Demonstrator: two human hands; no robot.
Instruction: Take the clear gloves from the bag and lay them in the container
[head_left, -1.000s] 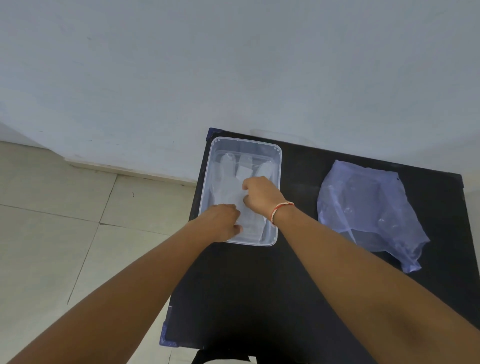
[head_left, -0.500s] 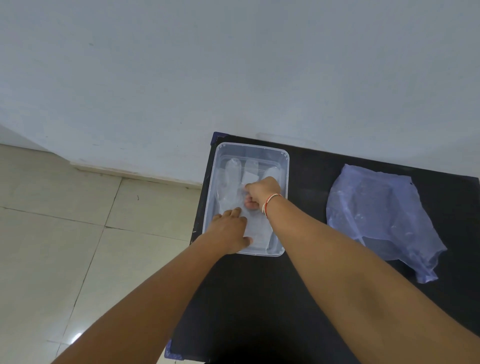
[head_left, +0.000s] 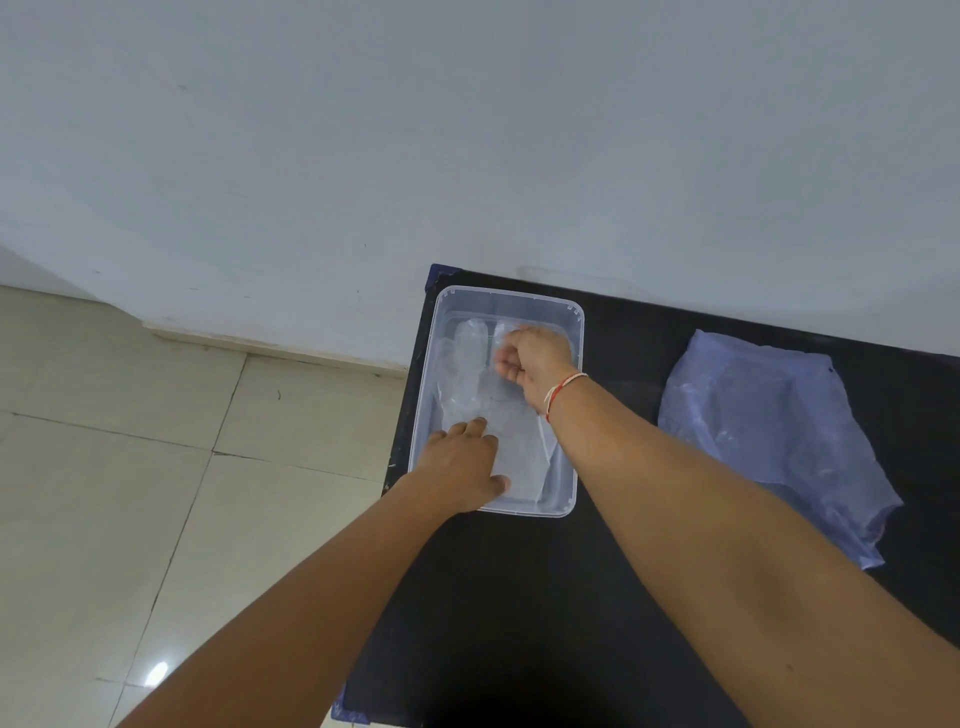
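A clear plastic container stands at the far left corner of the black table. Clear gloves lie flat inside it, fingers pointing toward the wall. My left hand rests palm down on the gloves' cuff end at the near side of the container, fingers spread flat. My right hand, with a red and white thread at the wrist, is inside the far half, its fingers curled onto the gloves' finger part. The bluish translucent bag lies crumpled on the table to the right, apart from both hands.
A white wall runs right behind the table. Left of the table is a drop to a tiled floor. The container sits close to the table's left edge. Bare black table lies between container and bag.
My right hand has slid farther along the gloves toward the container's far end. My left hand has flattened on the cuff end. The bag has not moved.
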